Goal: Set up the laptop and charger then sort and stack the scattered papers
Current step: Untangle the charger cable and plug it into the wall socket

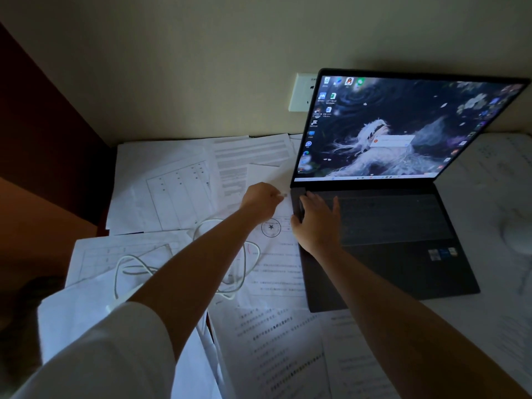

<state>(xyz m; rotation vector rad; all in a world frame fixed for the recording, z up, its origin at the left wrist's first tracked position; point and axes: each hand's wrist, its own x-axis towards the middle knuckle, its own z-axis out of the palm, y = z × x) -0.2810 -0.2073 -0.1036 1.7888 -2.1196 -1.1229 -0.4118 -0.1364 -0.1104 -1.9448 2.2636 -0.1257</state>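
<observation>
Head view, dim room, lit mostly by the screen. An open laptop is seen at centre right of the frame, display on, its dark base lying partly over loose sheets. The left hand is pinched closed on a small charger plug, held just beside the laptop's left edge near the hinge; whether the plug touches a port cannot be told. The right hand is laid flat and open on the left end of the keyboard deck, thumb hooked over the side edge, apparently bracing the machine. A white charger cable is looped loosely at lower centre, running under the left forearm and over the scattered papers, which are spread across the left half and bottom of the frame, overlapping and unsorted. A wall socket is seen at upper centre, partly hidden behind the screen; nothing is visibly plugged in. Judged: the plugging-in step is in hand, sorting not begun. The cable is likely light and limp, so the stiff plug head is the place to grip, as is done. The laptop is rigid and heavier, best steadied at the base, not the lid. The sheets are thin, floppy and prone to sliding; edges or corners should be taken, and the cable lifted off first.
</observation>
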